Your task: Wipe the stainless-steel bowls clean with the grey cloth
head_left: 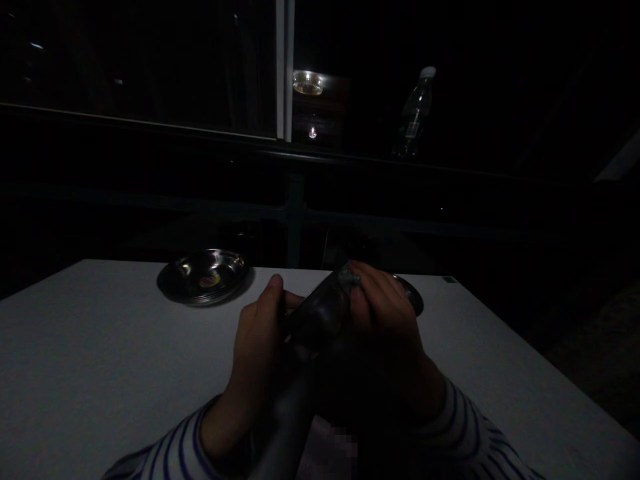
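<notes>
The scene is very dark. My left hand (257, 347) and my right hand (387, 320) are both wrapped round a dark, glossy, tube-like object (320, 317) held over the white table (100, 347). The left thumb points up along the object's left side. The right fingers curl over its upper end, where something crinkled and greyish shows. Both wrists wear striped sleeves. What the dark object is cannot be made out.
A shallow metal dish (205, 275) with a small yellow-and-red item in it sits on the table's far left. A second metal dish's rim (414, 297) peeks out behind my right hand. A plastic water bottle (416, 113) stands on a dark ledge beyond.
</notes>
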`<state>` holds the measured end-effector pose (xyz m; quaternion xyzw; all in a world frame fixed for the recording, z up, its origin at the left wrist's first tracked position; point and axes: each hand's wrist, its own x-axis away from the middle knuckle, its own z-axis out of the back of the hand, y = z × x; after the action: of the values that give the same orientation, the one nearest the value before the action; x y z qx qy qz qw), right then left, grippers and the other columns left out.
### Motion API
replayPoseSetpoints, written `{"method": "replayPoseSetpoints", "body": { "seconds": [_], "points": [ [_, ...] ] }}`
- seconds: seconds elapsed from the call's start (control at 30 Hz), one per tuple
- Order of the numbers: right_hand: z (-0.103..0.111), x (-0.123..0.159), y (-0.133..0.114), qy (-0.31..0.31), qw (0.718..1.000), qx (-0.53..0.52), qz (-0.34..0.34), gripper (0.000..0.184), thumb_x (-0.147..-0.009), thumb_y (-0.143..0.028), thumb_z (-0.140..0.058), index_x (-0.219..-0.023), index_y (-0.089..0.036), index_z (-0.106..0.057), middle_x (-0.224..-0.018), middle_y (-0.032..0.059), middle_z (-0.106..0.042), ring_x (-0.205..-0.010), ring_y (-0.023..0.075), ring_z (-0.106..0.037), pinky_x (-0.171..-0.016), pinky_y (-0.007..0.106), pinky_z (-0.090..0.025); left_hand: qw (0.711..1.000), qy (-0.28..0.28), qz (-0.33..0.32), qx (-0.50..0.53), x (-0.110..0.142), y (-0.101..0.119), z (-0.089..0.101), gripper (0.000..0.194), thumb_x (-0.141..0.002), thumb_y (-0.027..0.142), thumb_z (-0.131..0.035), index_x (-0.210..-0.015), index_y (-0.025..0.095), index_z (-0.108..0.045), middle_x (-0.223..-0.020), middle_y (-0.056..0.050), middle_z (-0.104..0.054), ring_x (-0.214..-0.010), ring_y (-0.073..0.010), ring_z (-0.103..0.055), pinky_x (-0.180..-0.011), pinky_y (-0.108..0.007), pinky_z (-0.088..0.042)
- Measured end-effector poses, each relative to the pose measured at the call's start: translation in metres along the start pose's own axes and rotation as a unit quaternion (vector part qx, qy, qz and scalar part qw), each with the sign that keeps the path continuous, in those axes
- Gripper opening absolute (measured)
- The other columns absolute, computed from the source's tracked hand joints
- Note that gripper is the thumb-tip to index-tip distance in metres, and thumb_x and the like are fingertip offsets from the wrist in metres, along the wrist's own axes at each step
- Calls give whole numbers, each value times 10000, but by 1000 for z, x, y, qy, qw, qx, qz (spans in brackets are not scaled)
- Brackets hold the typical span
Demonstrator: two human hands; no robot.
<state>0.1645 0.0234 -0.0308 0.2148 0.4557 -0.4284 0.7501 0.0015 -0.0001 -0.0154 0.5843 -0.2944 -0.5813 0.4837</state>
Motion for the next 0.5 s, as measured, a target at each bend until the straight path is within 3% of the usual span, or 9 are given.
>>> {"method": "replayPoseSetpoints", "body": {
  "seconds": [0.13,0.3,0.5],
  "points": [
    [-3,2,-3,-6,1000,-6,10,339,-903,-197,-328,-1094,-61,-573,-1136,140,-603,-1050,222,-534,-901,372,-413,999,-1,46,-21,2,-1,1,474,-820,494,-320,-602,207,-628,-527,-51,-648,-517,-192,-606,-540,-280,-451],
    [-6,5,-14,1,998,17,55,325,-914,-233,-337,-1088,-81,-566,-1157,137,-592,-1045,247,-526,-856,399,-427,1000,-21,12,11,-3,-1,2,275,-720,440,-508,-705,205,-650,-609,-44,-684,-610,-215,-637,-598,-296,-482],
    [-6,14,-35,-43,992,-9,120,339,-849,-262,-487,-1156,-121,-510,-1196,90,-573,-1114,264,-459,-863,419,-390,998,-45,36,37,-8,3,0,415,-829,382,-311,-673,212,-656,-657,-51,-701,-718,-218,-655,-704,-308,-491]
  ]
}}
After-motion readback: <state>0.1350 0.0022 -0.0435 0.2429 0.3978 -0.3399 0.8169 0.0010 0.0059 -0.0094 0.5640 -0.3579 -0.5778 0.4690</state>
